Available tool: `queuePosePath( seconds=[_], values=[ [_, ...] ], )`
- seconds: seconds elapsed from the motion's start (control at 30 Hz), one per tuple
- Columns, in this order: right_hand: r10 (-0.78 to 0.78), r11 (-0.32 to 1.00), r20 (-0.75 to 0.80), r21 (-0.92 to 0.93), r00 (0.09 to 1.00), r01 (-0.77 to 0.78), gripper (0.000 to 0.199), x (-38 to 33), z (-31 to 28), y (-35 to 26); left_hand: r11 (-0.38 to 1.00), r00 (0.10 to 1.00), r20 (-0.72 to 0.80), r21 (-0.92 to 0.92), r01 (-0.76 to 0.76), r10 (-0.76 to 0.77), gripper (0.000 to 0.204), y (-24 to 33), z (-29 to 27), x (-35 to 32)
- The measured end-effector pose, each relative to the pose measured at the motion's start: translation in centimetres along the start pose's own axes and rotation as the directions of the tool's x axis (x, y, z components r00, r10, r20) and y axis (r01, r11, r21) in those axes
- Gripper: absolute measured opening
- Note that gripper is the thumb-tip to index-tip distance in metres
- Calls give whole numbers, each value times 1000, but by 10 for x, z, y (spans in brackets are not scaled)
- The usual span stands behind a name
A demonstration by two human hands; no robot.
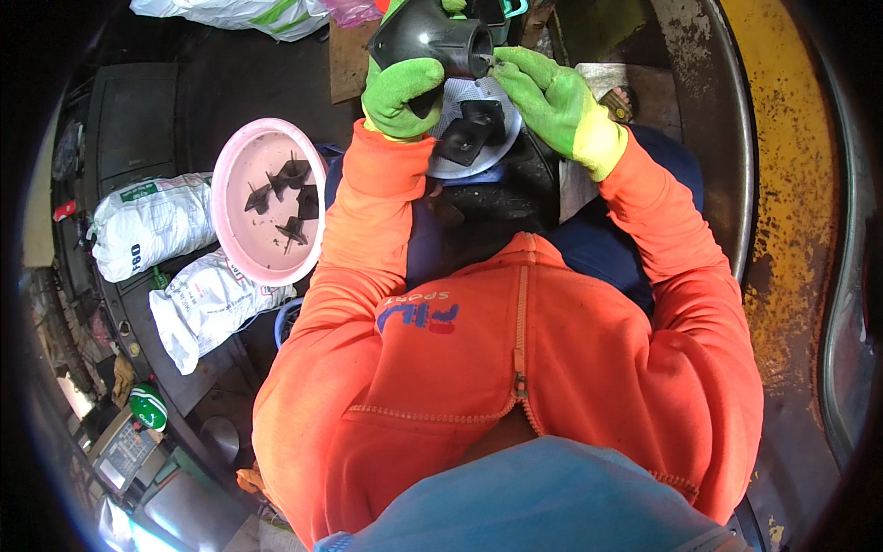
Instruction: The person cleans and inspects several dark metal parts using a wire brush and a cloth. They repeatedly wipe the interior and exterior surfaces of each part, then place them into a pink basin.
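Observation:
A black plastic pipe fitting point(418, 39) with a round open mouth is held up at the top of the view. My left hand point(402, 99), in a green and yellow glove, is closed around its lower left side. Green patches also show above the fitting; whether they belong to that glove I cannot tell. At the mouth's right edge, my gloved right hand point(556, 106) has its fingertips pinched together. A tiny dark scrap point(487, 62) shows at those fingertips, too small to name. Beneath both hands, black square-shaped parts point(466, 138) lie in a pale round basket point(451, 171).
To the left a pink basin point(223, 230) holds several dark finned pieces point(292, 173). Beside it lie white printed sacks point(152, 225). A weighing scale point(129, 451) stands at lower left. A worn yellow metal beam point(796, 184) runs along the right.

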State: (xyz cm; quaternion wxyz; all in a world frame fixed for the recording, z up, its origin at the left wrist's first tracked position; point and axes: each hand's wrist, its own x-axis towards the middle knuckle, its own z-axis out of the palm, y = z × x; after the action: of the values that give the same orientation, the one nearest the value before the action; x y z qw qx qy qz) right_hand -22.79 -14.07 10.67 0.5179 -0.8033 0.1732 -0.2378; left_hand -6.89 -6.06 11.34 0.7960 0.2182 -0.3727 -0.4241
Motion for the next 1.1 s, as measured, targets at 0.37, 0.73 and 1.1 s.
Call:
queuePosePath(
  seconds=[0.37, 0.73, 1.1],
  values=[
    [309, 744, 241, 542, 920, -392, 27, -4, 2, -13, 925, 980, 86, 325, -198, 180, 94, -8, -8, -7],
    [276, 73, 656, 715, 703, -696, 40, -10, -29, -32, 373, 865, 388, 787, -491, 319, 94, -19, -27, -7],
    [343, 291, 166, 917, 925, -272, 35, 24, -38, 17, 958, 999, -14, -282, 46, -52, 70, -5, -22, 0]
  ],
)
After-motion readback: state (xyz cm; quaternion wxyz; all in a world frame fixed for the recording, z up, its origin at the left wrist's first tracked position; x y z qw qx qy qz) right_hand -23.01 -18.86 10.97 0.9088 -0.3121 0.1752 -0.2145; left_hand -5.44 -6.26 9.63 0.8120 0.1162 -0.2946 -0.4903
